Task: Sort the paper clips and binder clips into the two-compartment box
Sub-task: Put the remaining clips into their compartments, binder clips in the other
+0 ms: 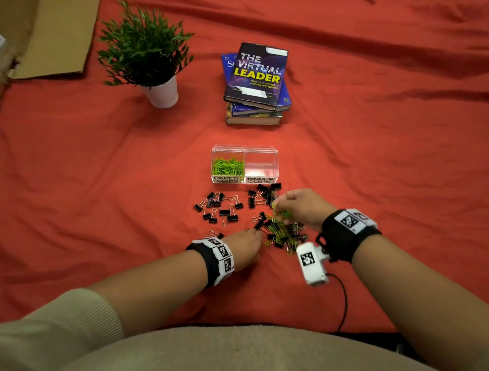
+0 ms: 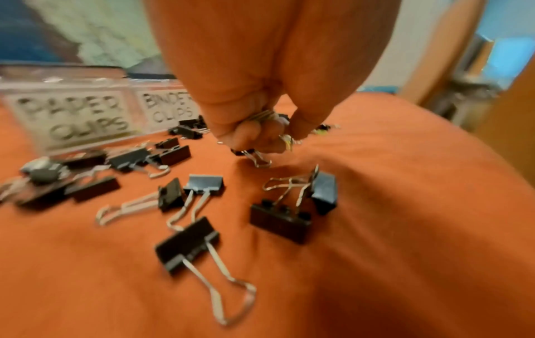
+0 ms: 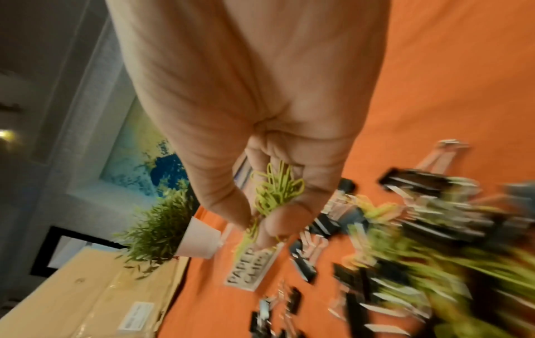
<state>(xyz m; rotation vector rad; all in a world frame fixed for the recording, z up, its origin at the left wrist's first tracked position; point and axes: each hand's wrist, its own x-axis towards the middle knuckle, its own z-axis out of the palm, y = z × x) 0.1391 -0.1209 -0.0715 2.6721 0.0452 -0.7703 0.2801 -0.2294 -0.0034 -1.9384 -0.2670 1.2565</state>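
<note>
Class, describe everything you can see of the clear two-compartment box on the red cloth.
The clear plastic two-compartment box stands upright on the red cloth, in front of the stack of books. A wall divides it. The left half, labelled PAPER CLIPS, holds green paper clips; the right half, labelled BINDER CLIPS, looks empty. Black binder clips lie against its front. Neither hand touches it.

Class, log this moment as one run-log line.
right hand: holds green paper clips | left hand: grips binder clips | binder compartment: empty

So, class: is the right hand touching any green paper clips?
Touching. The right wrist view shows the right hand with fingers curled round a bunch of green paper clips.
</note>
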